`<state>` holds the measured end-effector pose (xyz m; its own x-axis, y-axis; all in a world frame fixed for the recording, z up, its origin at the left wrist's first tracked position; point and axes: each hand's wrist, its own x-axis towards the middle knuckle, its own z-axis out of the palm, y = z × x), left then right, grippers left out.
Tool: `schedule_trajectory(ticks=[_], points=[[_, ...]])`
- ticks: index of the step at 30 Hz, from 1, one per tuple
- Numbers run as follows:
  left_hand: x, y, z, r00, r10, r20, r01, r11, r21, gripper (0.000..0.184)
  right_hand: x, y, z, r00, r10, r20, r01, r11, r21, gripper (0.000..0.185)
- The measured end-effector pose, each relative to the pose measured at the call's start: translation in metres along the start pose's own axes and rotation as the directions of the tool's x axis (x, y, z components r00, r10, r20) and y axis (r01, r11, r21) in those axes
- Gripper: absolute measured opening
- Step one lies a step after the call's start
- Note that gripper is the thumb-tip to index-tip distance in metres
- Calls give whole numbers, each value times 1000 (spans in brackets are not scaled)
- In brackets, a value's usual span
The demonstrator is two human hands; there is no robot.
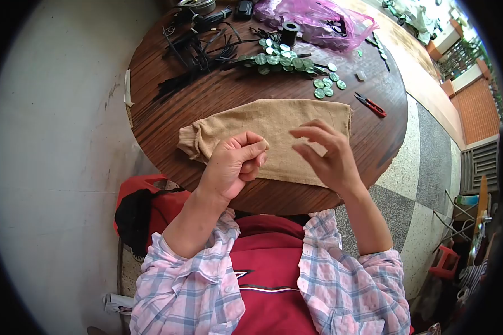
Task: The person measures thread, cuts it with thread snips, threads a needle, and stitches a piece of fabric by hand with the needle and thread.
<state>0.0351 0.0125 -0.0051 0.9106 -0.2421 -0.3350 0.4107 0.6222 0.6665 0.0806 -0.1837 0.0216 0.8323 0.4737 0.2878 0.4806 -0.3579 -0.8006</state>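
Observation:
My left hand (235, 162) is closed in a pinch above the tan knit sleeve piece (279, 120); what sits between thumb and forefinger is too small to make out. To its right, my right hand (330, 153) hovers over the same cloth, thumb and forefinger apart, with nothing visible in it. The cloth lies flat near the table's front edge, its ribbed cuff (189, 139) pointing left. Red-handled thread snips (370, 104) rest beyond its right end. Several loose green shell-like discs (327, 86) lie behind it.
On the round wooden table (151, 123) are black strips (198, 58), a strung cluster of green discs (285, 58), a black thread spool (289, 33) and a purple plastic bag (318, 22). A red chair (167, 206) with a black item stands at left, beside the wall.

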Motion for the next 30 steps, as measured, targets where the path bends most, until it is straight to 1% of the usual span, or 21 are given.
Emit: schedule_trajectory(ticks=[2, 5, 9, 12, 15, 18, 21, 24, 30], points=[[-4, -3, 6, 1000, -1, 29, 0, 1000, 20, 6, -3, -6, 9, 995, -75, 62, 72, 996, 53, 24], [-10, -7, 12, 999, 7, 39, -9, 998, 69, 4, -5, -4, 21, 993, 5, 118, -27, 981, 190, 26], [-16, -9, 13, 998, 34, 57, -41, 992, 123, 3, -9, -3, 31, 995, 16, 95, -48, 939, 340, 21], [-18, -9, 15, 998, 30, 52, -37, 991, 125, 4, -9, -4, 32, 997, -19, 78, -15, 913, 408, 11], [-17, -10, 12, 999, 10, 54, -16, 993, 121, 4, -12, -4, 37, 1000, -14, 7, 10, 922, 388, 6], [-17, -10, 12, 997, 10, 73, -19, 992, 124, 9, -15, 0, 42, 999, 27, -32, -15, 944, 329, 6], [-15, -10, 7, 990, -14, 138, 23, 998, -63, 20, -15, 4, 45, 984, 177, -9, -147, 840, 522, 7], [-16, -7, 10, 996, -44, 80, 49, 997, -58, 25, -16, 8, 45, 967, 252, 38, -224, 772, 594, 11], [-13, -11, 7, 997, -24, 79, 22, 1000, 19, 17, -18, 12, 47, 943, 324, 78, -281, 649, 706, 13]])
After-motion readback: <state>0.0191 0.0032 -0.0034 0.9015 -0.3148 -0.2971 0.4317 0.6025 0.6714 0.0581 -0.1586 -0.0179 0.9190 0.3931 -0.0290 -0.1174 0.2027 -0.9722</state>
